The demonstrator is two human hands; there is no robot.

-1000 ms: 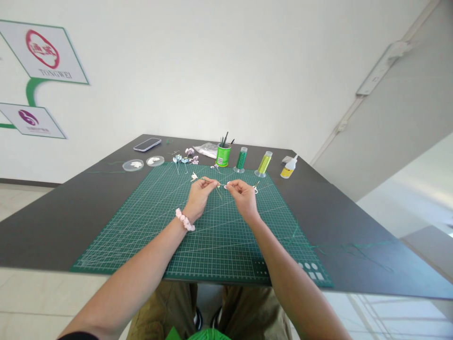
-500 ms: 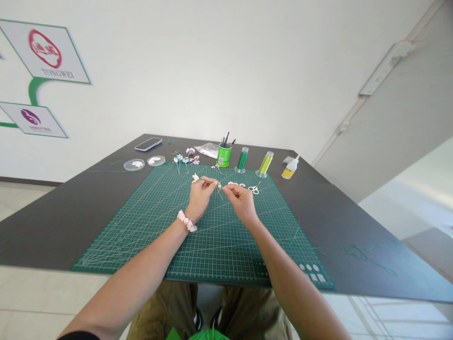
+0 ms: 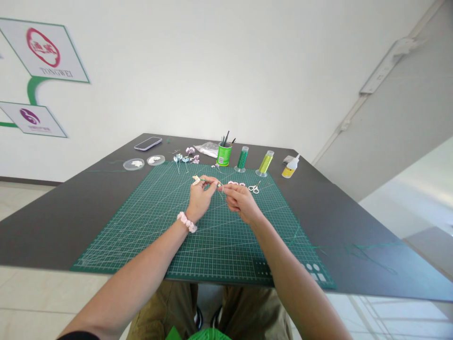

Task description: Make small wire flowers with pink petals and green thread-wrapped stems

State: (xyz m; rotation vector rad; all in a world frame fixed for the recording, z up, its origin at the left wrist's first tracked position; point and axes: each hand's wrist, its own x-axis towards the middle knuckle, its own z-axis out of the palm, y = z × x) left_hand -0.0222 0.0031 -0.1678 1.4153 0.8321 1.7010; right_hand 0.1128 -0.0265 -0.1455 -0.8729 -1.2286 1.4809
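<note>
Partly, the left hand [image 3: 200, 197] hid the green stem [image 3: 203, 179] its fingers [image 3: 211, 184] pinched; whether the right hand [image 3: 243, 200] gripped anything was unclear.

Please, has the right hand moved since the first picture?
Yes. Judged against the scissors, the fingertips of the right hand have shifted left, closer to the left hand.

Matt black tabletop [image 3: 53, 226], smooth plastic bottle [image 3: 290, 167], gathered cloth scrunchie [image 3: 187, 222], crinkled glossy plastic bag [image 3: 207, 149]
</note>
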